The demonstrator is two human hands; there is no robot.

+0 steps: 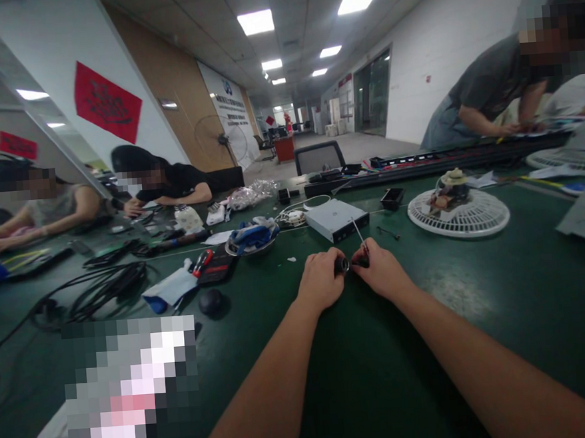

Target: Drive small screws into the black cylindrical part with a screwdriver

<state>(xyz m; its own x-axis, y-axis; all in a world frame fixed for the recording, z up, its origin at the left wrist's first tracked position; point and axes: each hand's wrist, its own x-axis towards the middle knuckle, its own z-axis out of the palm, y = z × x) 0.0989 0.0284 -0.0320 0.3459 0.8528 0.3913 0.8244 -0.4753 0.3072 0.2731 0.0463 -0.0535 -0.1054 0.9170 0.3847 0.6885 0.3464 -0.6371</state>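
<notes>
My left hand is closed around a short black cylindrical part, whose open round end shows a shiny ring and faces right. Just to the right, my right hand pinches a small dark piece close to that end. A thin metal shaft, like a screwdriver's, sticks up and leftward from the same hand; its handle is hidden by the fingers. The two parts appear slightly apart. Beyond both hands lies a grey metal disc-drive-like box with a black front edge.
A white fan grille with a motor lies to the right, near a black tray. On the left are a bowl with blue cloth, a red-handled tool, a black domed cap and coiled cables. Other people work around the table.
</notes>
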